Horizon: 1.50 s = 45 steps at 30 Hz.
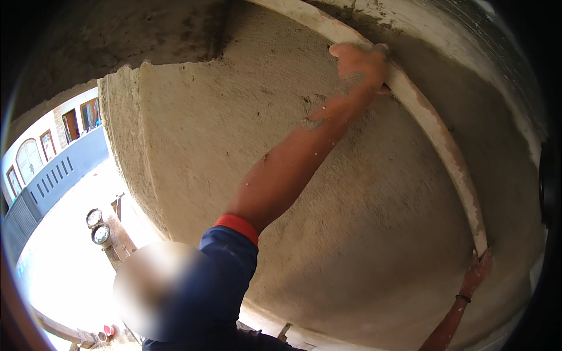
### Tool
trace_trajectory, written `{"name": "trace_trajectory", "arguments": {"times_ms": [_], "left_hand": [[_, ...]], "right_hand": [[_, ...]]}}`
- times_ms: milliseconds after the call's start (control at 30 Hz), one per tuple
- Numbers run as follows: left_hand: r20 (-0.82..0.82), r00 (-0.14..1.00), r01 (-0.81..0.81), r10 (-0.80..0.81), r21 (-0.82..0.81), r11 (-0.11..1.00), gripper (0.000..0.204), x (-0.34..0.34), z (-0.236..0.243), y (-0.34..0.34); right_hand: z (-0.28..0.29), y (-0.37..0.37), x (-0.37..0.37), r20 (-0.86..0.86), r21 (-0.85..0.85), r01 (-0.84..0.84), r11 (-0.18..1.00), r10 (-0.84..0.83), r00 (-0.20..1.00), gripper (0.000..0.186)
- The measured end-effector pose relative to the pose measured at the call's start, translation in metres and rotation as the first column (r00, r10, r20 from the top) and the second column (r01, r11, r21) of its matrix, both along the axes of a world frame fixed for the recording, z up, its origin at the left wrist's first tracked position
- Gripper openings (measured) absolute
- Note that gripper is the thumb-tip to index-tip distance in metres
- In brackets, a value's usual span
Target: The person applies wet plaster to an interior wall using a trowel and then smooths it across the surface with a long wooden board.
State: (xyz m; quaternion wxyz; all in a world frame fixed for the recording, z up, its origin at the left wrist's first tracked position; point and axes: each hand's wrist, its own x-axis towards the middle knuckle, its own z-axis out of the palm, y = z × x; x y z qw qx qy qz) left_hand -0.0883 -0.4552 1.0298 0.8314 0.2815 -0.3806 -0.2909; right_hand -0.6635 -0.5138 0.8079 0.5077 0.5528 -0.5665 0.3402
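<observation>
A long, pale plasterer's straightedge (440, 137), smeared with mortar along its edge, lies against a grey-brown plastered wall (246, 123). It looks curved in the wide view. My left hand (364, 65), with wet mortar on the wrist and forearm, is closed around its upper part. Down at the lower right, my right hand (479, 270) grips the lower end; a dark bracelet (463, 298) circles that wrist. My left arm stretches up across the wall from a dark blue sleeve with a red cuff (237, 227). Some fingers of both hands are hidden.
Two round buckets (101, 234) with pale contents stand on a plank (120, 237) at the left. Small red containers (109, 330) sit at the lower left. A blue-grey boundary wall (76, 158) and a building lie beyond. A rough, darker edge (146, 35) overhangs the wall's upper left.
</observation>
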Motion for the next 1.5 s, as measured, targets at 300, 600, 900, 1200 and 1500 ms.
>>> {"name": "trace_trajectory", "arguments": {"times_ms": [300, 600, 900, 1200, 1500], "left_hand": [[0.158, 0.983, -0.096, 0.094, 0.002, 0.995, 0.06, -0.025, -0.077, 0.018], [0.029, 0.988, -0.149, 0.148, 0.003, 0.989, 0.058, -0.028, -0.205, 0.023], [0.121, 0.962, -0.249, 0.244, 0.034, 0.968, 0.052, 0.002, -0.117, 0.017], [0.123, 0.962, -0.232, 0.242, -0.093, 0.968, 0.058, 0.005, -0.046, 0.017], [0.144, 0.978, -0.151, 0.15, -0.009, 0.989, 0.052, -0.013, 0.006, 0.025]], "right_hand": [[-0.08, 0.015, -0.004, 0.12, 0.127, 0.064, 0.99, -0.079, 0.99, 0.048], [-0.157, 0.034, 0.001, 0.17, 0.371, 0.082, 0.925, -0.154, 0.973, 0.052], [-0.126, 0.026, 0.029, 0.141, 0.235, 0.03, 0.972, -0.064, 0.988, 0.051], [-0.057, 0.022, 0.037, 0.177, 0.145, 0.019, 0.989, -0.045, 0.983, 0.05], [-0.052, 0.007, 0.0, 0.094, 0.076, -0.004, 0.997, -0.004, 0.996, 0.044]]}}
